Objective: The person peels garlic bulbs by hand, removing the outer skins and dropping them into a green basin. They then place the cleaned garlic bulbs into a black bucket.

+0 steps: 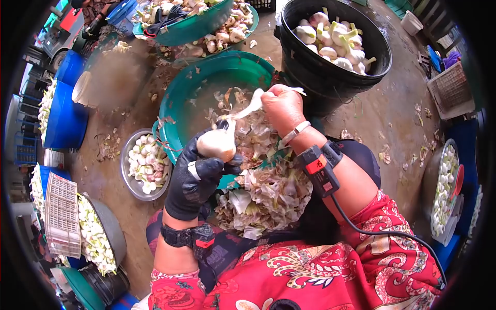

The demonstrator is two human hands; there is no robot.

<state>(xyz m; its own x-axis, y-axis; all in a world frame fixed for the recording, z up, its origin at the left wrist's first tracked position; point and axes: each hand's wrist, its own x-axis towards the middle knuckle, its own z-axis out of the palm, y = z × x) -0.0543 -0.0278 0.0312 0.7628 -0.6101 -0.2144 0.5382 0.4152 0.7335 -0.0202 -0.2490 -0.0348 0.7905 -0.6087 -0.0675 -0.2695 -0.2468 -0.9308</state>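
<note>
My left hand (199, 175), in a black glove, holds a whole garlic bulb (217, 145) with its neck pointing up. Bare and closed, my right hand (284, 108) grips a pale strip of garlic skin (251, 106) that stretches from the bulb's neck. Both hands are over a green basin (168, 106) with loose papery skins in it. More peeled skins (274, 191) lie heaped on my lap below the hands. To the left of my gloved hand stands a metal bowl (125, 175) of separated cloves.
A black bucket (305, 67) of garlic bulbs stands beyond my right hand. Another green basin (199, 31) of garlic is at the top. Blue tubs (64, 116) and a grey tub (111, 222) stand left. A crate (450, 90) is right; a person (93, 10) shows top left.
</note>
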